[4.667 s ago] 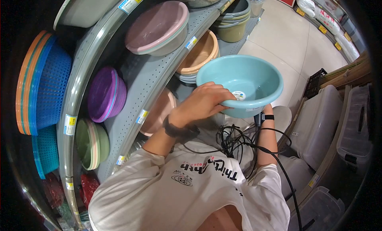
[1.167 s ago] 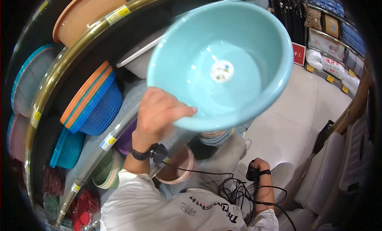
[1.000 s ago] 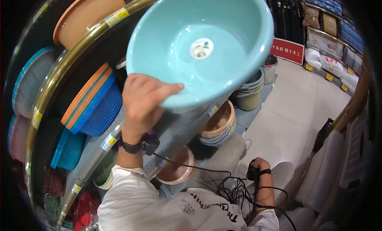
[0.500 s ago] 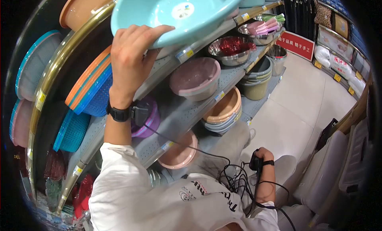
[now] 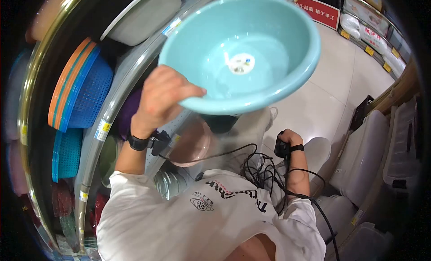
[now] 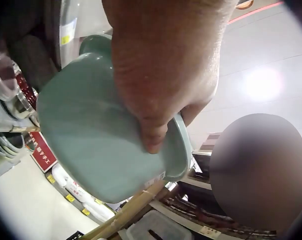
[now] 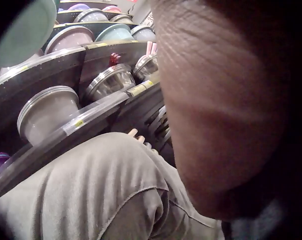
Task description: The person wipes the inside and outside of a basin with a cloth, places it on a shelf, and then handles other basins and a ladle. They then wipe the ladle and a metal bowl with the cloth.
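Note:
My left hand (image 5: 164, 97) grips the near-left rim of a light blue plastic basin (image 5: 211, 88), thumb over the inside edge. The basin is held in the air, tilted so that its inside faces me, with a round white sticker (image 5: 241, 64) on its bottom. From the left wrist view, the basin's outer wall (image 6: 91, 135) shows, and a finger of the left hand (image 6: 166, 75) presses against it. Well below and to the right, my right hand (image 5: 292, 138) rests near the knee, fingers loosely curled and holding nothing. Its palm side (image 7: 221, 110) fills much of the right wrist view, fingertips hidden.
Shelves on the left bear stacked blue and orange baskets (image 5: 92, 92), a teal basket (image 5: 68, 155) and a grey-white basin (image 5: 146, 18). A pink basin (image 5: 193, 144) stands low down. Black cables (image 5: 265, 169) lie across the lap. Lidded storage boxes (image 5: 361, 155) line the right.
At first both hands held the basin low in front; the right hand has since let go. The left hand raised it toward the upper shelf, then brought it back down and to the right.

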A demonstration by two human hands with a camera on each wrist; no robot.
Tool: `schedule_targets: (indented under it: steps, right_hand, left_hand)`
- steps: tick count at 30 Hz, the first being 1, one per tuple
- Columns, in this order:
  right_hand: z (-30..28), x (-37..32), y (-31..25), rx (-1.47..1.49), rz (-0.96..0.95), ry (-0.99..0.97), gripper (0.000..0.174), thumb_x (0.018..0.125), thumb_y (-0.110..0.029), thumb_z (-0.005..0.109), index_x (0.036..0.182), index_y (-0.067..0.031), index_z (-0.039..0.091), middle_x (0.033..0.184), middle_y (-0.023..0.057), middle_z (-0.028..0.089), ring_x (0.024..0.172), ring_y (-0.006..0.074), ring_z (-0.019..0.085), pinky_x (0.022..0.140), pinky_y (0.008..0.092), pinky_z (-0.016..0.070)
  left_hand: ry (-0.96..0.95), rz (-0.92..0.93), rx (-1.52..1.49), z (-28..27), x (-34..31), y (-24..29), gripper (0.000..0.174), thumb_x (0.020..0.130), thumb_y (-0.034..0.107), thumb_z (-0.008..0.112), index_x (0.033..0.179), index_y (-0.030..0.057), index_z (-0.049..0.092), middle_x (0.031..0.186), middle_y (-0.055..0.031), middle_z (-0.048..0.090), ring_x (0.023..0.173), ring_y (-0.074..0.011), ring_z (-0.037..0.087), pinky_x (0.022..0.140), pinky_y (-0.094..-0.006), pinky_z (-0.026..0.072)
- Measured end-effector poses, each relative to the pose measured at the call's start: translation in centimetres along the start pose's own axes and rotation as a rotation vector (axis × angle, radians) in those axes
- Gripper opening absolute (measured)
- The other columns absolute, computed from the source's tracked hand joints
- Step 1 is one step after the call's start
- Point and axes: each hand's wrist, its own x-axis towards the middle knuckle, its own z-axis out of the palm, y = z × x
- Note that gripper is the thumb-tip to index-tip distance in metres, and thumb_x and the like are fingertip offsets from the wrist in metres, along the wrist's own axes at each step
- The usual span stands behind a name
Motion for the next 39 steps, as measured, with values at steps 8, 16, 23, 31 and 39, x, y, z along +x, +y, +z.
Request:
schedule_targets:
  steps: [8,16,23,31,39]
  right_hand:
    - [-0.5,-0.3,-0.6,0.012,0.035,-0.023,0.047,0.082,-0.033,0.065,0.114,0.0008,0.074,0.118,0.0249,0.071,0.111,0.0386,0.069,0.095,0.0446,0.0545]
    - [1.1,1.7,0.5,-0.056,-0.035,0.010,0.046,0.080,-0.035,0.063,0.110,-0.0011,0.075,0.112,0.0253,0.073,0.104,0.0394,0.071,0.091,0.0450,0.0560]
    - [0.2,0.2,-0.5,-0.017,0.030,-0.035,0.045,0.081,-0.031,0.065,0.112,-0.0013,0.075,0.119,0.0233,0.071,0.111,0.0388,0.069,0.095,0.0444,0.0547]
    - [0.7,0.6,-0.1,-0.024,0.060,-0.034,0.047,0.081,-0.033,0.065,0.116,-0.0036,0.074,0.122,0.0222,0.070,0.115,0.0381,0.068,0.099,0.0443,0.0536]
    - [0.0,-0.8,-0.7,0.002,0.061,-0.015,0.046,0.082,-0.032,0.064,0.114,-0.0011,0.074,0.120,0.0226,0.071,0.112,0.0380,0.069,0.097,0.0449,0.0540]
  left_hand:
    - [-0.122,-0.189,0.053,3.2,-3.3,-1.6,0.036,0.071,0.005,0.076,0.106,0.0133,0.072,0.076,-0.0021,0.060,0.074,-0.0247,0.057,0.072,-0.0362,0.0446]
    - [-0.085,-0.285,0.094,3.4,-5.0,-3.2,0.037,0.070,-0.001,0.071,0.105,0.0121,0.071,0.082,-0.0063,0.064,0.076,-0.0286,0.059,0.073,-0.0398,0.0449]
    - [-0.032,-0.370,0.123,3.6,-6.1,-3.8,0.035,0.070,0.001,0.072,0.104,0.0123,0.072,0.078,-0.0072,0.059,0.075,-0.0291,0.058,0.074,-0.0403,0.0452]
    - [0.016,-0.431,-0.012,3.2,-6.1,-3.3,0.039,0.069,-0.003,0.068,0.105,0.0096,0.071,0.080,-0.0078,0.063,0.076,-0.0288,0.058,0.074,-0.0388,0.0449]
    - [0.005,-0.391,0.007,3.1,-5.4,-3.1,0.041,0.067,-0.004,0.067,0.107,0.0086,0.070,0.081,-0.0080,0.063,0.076,-0.0287,0.058,0.073,-0.0382,0.0444]
